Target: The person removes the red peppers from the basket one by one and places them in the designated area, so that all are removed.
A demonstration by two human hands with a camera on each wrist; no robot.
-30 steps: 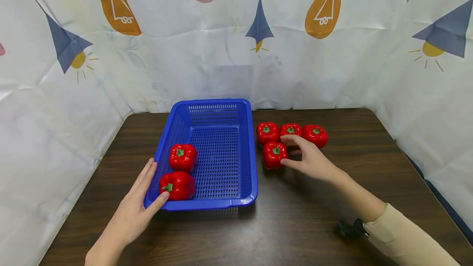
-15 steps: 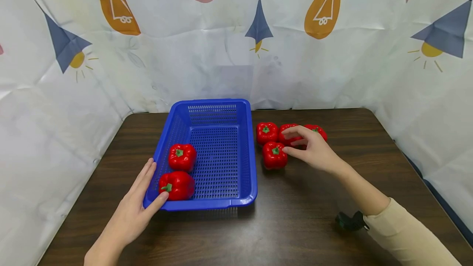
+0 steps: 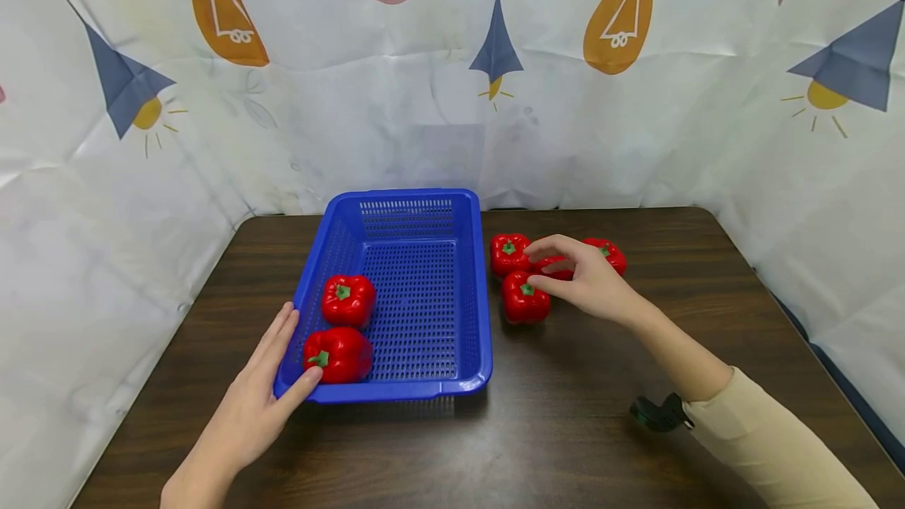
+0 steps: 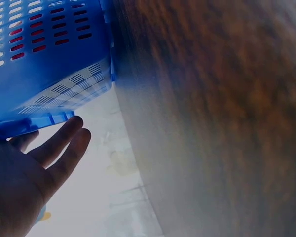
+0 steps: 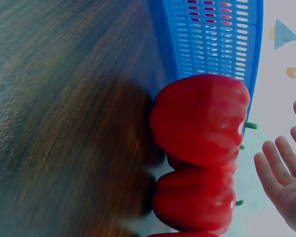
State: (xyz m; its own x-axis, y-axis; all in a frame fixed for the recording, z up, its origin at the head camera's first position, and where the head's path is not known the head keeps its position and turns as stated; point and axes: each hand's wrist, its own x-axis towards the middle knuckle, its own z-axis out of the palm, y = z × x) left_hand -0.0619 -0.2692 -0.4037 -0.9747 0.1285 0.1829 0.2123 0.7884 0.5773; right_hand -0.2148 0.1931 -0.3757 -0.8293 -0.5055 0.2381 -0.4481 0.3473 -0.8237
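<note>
My left hand (image 3: 261, 395) rests at the near left corner of a blue plastic basket (image 3: 485, 297), thumb over the rim and fingers straight along the outside. In the left wrist view those fingers (image 4: 64, 148) lie just under the basket's lip. Two red bell peppers (image 3: 349, 301) sit inside the basket on the left. My right hand (image 3: 590, 281) hovers over several red bell peppers on the table, fingers loosely bent and holding nothing. Its thumb overlaps the nearest pepper (image 3: 523, 306) in the head view; the right wrist view has the hand above the pepper tops. It partly hides a middle pepper (image 3: 555, 267).
More red peppers stand at the back left (image 3: 507, 251) and back right (image 3: 610, 254) of the group, close to the basket's right side. A dark wood table (image 3: 551, 446) carries everything. A white printed cloth (image 3: 396, 132) hangs behind and at both sides.
My right hand has lifted away from beside the nearest pepper, gone back, then shifted slightly left over the group. The peppers, basket and left hand have stayed put.
</note>
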